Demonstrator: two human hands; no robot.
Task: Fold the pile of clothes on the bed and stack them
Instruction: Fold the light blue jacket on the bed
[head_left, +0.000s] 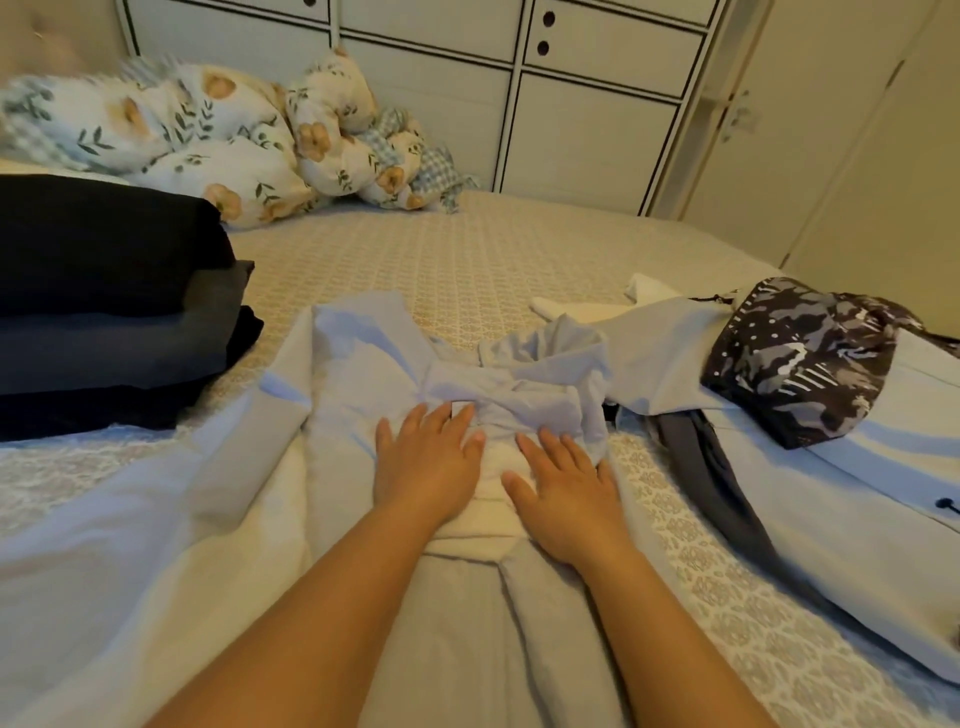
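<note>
1. Pale blue, the garment (363, 374) is lying spread across the patterned bed (467, 260), its cream lining showing.
2. The left hand (426, 457) and right hand (563, 486) are pressing flat on it, fingers spread.
3. Folded dark clothes (114, 306) are sitting stacked at left.

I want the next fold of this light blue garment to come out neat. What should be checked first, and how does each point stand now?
1. Both hands flat on the light blue garment: ok; left hand and right hand press it, no grip.
2. Collar area smooth: not ok, bunched above the fingers.
3. Garment clear of the unfolded pile on the right: cannot tell, the edges seem to meet.
4. Room on the dark folded stack: ok, its top is bare.
5. Near hem straight: cannot tell, out of view.
</note>
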